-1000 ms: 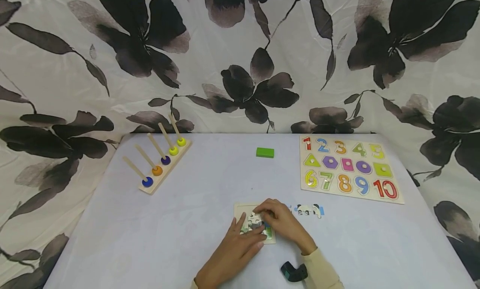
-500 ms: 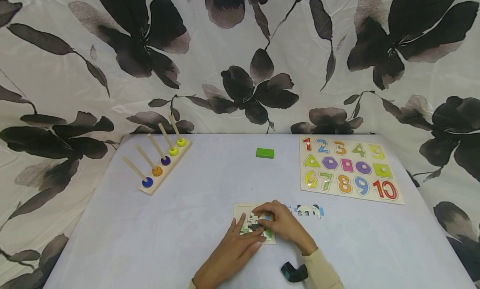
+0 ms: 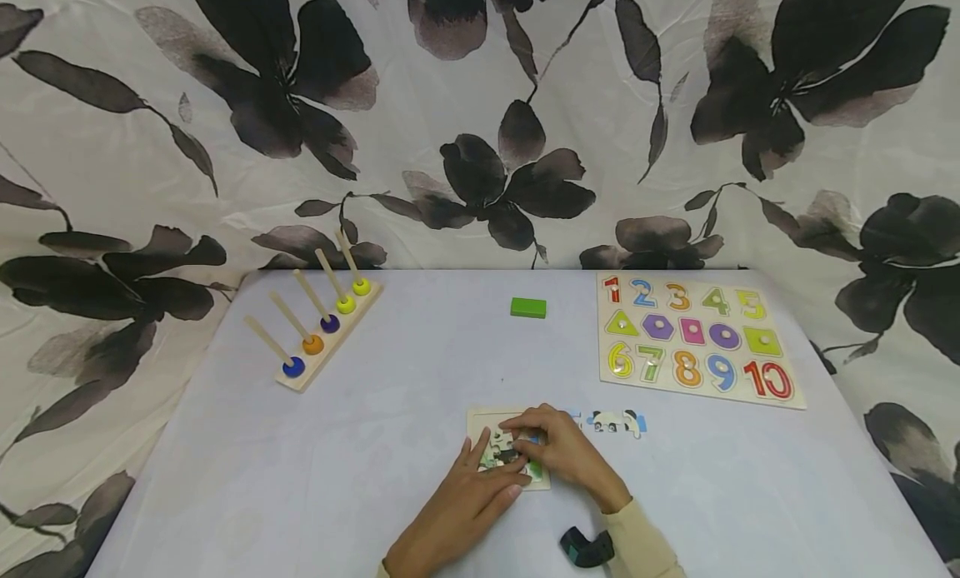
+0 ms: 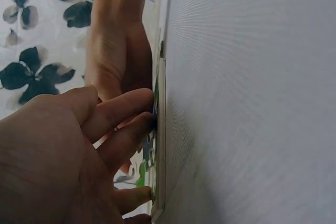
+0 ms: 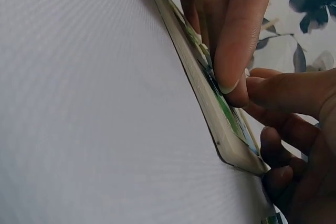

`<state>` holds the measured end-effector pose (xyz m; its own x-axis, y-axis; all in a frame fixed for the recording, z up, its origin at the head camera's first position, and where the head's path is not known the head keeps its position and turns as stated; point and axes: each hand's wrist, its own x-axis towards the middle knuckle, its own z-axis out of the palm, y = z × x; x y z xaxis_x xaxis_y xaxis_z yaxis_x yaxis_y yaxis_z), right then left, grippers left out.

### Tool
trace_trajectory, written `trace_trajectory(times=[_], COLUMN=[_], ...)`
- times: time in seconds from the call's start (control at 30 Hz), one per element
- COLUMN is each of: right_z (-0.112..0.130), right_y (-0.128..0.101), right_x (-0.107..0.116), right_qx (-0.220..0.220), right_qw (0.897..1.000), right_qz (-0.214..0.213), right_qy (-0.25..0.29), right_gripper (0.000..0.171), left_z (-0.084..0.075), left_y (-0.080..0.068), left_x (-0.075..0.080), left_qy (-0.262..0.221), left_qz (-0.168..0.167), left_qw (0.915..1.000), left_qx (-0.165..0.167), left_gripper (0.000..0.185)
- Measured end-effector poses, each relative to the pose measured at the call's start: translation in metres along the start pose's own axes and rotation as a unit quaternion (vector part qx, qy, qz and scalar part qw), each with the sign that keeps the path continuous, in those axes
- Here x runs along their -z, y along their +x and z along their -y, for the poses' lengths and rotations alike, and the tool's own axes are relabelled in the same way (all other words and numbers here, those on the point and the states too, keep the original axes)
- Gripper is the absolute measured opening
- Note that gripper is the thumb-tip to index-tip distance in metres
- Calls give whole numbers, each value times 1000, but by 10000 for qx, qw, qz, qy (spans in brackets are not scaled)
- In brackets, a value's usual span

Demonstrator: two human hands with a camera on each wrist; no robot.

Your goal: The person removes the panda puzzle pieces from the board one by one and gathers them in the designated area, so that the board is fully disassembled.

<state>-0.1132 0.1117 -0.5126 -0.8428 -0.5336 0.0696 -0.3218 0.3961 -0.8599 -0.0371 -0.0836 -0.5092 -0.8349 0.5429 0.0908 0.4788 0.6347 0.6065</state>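
From the left, we see a pale wooden stand with five pegs and coloured rings (image 3: pixel 327 346), then the left hand (image 3: pixel 474 503), fingers spread and resting on a pale wooden puzzle tray (image 3: pixel 480 417) lying flat on the white table. Over that tray the right hand (image 3: pixel 566 449) bends thumb and forefinger down, but we cannot tell whether they pinch a piece. Rightward we find loose panda-printed puzzle pieces (image 3: pixel 617 421), then a wooden board of coloured numbers and shapes (image 3: pixel 696 295).
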Motion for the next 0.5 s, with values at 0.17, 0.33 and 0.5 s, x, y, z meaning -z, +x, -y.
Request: trace_trajectory(times=[0.17, 0.33, 0.5], right_z=[0, 0, 0], right_y=[0, 0, 1], right_x=[-1, -1, -2], right_qx=[-6, 24, -75], right_qw=[9999, 9997, 9997], right_qz=[-126, -218, -212], right_qy=[-34, -87, -106], right_gripper=[23, 18, 17], left_z=[0, 1, 1], left_y=[0, 0, 0], left_x=[-1, -1, 0], left_qy=[2, 24, 51], left_qz=[-44, -48, -5], left_qw=[10000, 10000, 10000], left_qx=[-28, -30, -10], left_gripper=[41, 41, 42])
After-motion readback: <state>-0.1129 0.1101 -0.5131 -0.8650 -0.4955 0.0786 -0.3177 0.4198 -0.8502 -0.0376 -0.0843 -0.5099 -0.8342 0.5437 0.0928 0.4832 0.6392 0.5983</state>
